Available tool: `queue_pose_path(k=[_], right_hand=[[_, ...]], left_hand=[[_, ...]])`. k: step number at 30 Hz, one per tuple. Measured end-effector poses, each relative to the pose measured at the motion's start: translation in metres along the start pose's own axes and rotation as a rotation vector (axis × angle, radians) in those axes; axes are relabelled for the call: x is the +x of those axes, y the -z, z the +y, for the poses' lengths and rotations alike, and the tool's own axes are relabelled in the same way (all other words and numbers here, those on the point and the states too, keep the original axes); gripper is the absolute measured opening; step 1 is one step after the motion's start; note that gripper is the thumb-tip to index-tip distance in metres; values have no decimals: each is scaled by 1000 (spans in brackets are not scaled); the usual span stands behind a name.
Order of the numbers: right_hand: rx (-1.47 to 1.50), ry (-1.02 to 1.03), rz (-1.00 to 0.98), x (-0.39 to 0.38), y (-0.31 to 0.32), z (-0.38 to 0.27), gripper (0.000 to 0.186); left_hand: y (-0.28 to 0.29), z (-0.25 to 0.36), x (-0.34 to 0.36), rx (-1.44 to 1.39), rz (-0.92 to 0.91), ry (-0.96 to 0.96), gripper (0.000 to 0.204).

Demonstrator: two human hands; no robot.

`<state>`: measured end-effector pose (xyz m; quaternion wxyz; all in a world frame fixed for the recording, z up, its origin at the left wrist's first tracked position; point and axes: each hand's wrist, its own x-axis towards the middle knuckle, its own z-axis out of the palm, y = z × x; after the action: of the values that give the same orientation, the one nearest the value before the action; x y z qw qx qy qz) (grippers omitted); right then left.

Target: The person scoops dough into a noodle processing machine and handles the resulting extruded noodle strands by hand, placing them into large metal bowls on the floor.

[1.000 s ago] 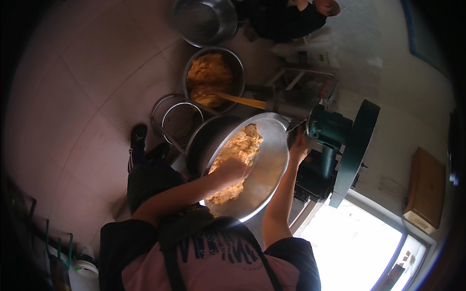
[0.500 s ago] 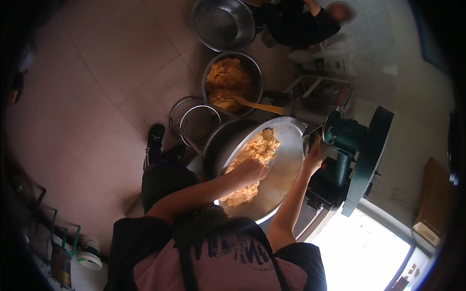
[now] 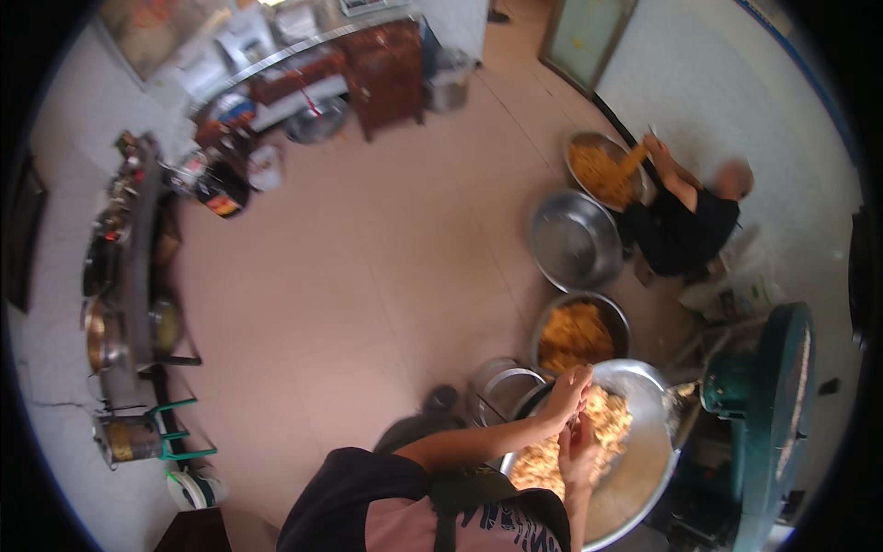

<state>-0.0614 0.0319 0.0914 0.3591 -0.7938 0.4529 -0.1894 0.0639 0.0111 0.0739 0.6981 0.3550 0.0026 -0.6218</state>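
Right hand (image 3: 579, 449) has moved from the green machine (image 3: 728, 382) to left hand (image 3: 572, 397), over the bowl (image 3: 646, 474). Machine stands right of bowl; filled basin (image 3: 618, 329) beyond. Dough (image 3: 614, 419) inside bowl, beneath hands; grip closure: cannot tell.

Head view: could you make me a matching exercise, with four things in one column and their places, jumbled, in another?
Things
1. The person's bare left hand and bare right hand
2. Dark green metal machine
3. Co-worker in black clothes
4. Red-brown wooden cabinet

Places
A. Near the picture's upper edge, left of centre
B. Over crumbly yellow dough
C. Lower right, beside the large silver metal basin
D. Upper right, by the pale wall

Pairs: 1-B; 2-C; 3-D; 4-A
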Motion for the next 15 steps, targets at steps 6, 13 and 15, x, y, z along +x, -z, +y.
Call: queue_pose_path(k=[6, 13, 15], right_hand=[[-51, 228, 106, 13, 7, -6, 18], [-37, 138, 85, 13, -5, -30, 3], [-25, 108, 64, 22, -19, -43, 3]], left_hand=[[36, 76, -37, 163, 1, -230, 21], [184, 118, 3, 845, 330, -388, 28], [244, 135, 20, 1315, 439, -502, 29]])
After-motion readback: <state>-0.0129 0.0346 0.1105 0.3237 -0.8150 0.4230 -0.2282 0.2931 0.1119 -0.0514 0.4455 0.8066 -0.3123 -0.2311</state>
